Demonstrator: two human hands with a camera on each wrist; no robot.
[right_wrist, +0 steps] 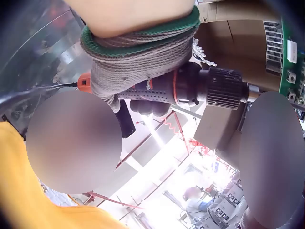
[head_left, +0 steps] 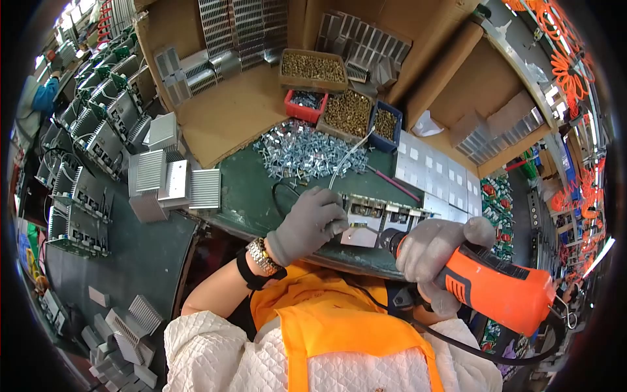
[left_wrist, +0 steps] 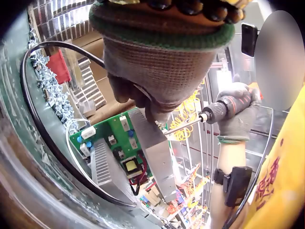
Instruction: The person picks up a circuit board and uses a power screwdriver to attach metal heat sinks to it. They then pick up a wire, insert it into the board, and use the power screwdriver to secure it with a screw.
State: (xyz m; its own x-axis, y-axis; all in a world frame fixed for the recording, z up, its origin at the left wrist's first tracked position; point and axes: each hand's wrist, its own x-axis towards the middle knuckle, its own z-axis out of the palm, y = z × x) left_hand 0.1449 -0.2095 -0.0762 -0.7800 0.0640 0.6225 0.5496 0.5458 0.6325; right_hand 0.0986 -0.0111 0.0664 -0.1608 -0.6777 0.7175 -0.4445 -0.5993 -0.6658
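Note:
A green circuit board (left_wrist: 123,128) with silver heat sinks (left_wrist: 151,143) stands at the bench's front edge. My gloved left hand (head_left: 310,225) has its fingers curled at the top of the near heat sink, right by the driver's bit (left_wrist: 183,125). Part of that grip is hidden behind the glove. In my gloved right hand (head_left: 428,255) I grip an orange and black electric screwdriver (head_left: 499,287). Its black chuck (right_wrist: 223,88) points toward the board, and the bit reaches the heat sink's side beside my left fingertips.
Loose silver screws (head_left: 304,151) lie in a heap behind the board. Bins of brass-coloured parts (head_left: 313,67), a red bin (head_left: 304,114) and a blue bin (head_left: 385,127) stand beyond. Flat metal plates (head_left: 434,170) lie right; heat sinks (head_left: 171,179) are stacked left. A black cable (left_wrist: 35,119) loops nearby.

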